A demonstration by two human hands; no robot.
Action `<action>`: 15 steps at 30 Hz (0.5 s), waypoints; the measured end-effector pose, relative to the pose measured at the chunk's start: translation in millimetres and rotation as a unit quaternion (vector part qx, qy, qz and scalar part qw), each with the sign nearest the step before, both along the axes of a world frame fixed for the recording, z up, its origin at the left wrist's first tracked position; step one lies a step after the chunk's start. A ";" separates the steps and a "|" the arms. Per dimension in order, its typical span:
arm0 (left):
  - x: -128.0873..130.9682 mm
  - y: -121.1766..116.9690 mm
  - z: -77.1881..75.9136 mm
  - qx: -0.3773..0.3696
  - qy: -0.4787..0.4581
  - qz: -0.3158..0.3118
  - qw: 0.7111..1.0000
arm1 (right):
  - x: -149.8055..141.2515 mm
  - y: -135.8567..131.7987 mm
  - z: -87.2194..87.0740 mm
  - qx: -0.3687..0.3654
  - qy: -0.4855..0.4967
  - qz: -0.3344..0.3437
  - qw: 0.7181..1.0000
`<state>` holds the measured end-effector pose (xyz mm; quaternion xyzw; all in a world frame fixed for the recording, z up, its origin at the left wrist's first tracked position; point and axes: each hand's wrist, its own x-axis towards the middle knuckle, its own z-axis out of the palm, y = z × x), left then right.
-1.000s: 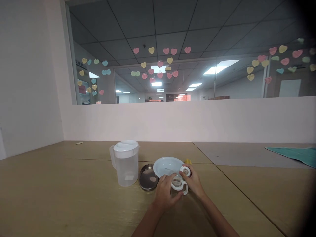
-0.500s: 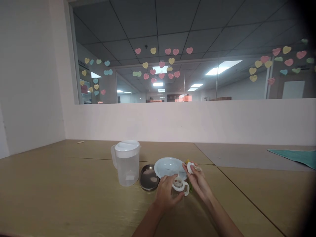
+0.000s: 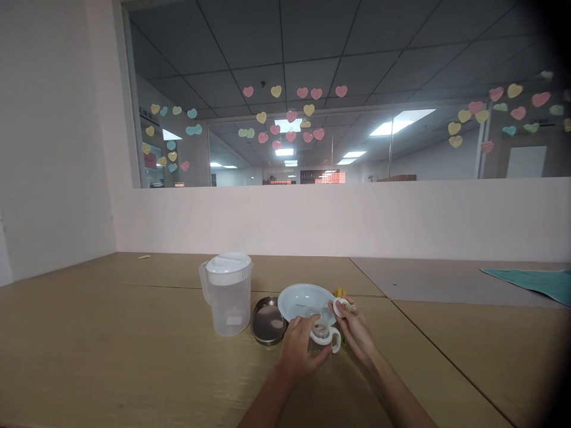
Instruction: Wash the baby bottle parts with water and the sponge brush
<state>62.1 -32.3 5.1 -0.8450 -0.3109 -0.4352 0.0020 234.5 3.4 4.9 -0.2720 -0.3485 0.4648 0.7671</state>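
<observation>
My left hand [image 3: 298, 346] is wrapped round a small clear jar with a white collar and a white side handle [image 3: 335, 340]. The jar's mouth is uncovered and faces up. To the right and slightly above it, my right hand [image 3: 354, 330] pinches a round white lid [image 3: 341, 307]. Something thin and pale seems to reach left from the lid over the pale blue bowl [image 3: 294, 292]; its kind is unclear. Behind the right hand, a yellow and green thing [image 3: 340, 292] is mostly hidden.
A clear plastic pitcher with a white lid [image 3: 231, 297] stands to the left. Between it and the bowl lies a round metal tin [image 3: 268, 321]. A green cloth [image 3: 535, 282] lies at the far right. A wall with a window [image 3: 285, 220] bounds the table's back.
My right hand has turned the lid a little and shifted slightly left and down, showing more of the yellow thing. The left hand keeps its hold on the jar.
</observation>
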 end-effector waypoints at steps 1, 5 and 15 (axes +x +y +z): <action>-0.1 -0.3 0.3 -0.002 0.000 -0.001 1.000 | -0.3 1.3 -1.6 -0.002 -0.022 -0.011 1.000; -0.4 -2.0 1.6 -0.005 0.001 0.002 1.000 | 2.5 7.2 -6.5 -0.009 -0.113 -0.055 0.992; -1.3 -0.9 0.4 -0.004 0.006 0.002 1.000 | 12.2 7.8 -13.2 0.029 -0.395 -0.218 0.892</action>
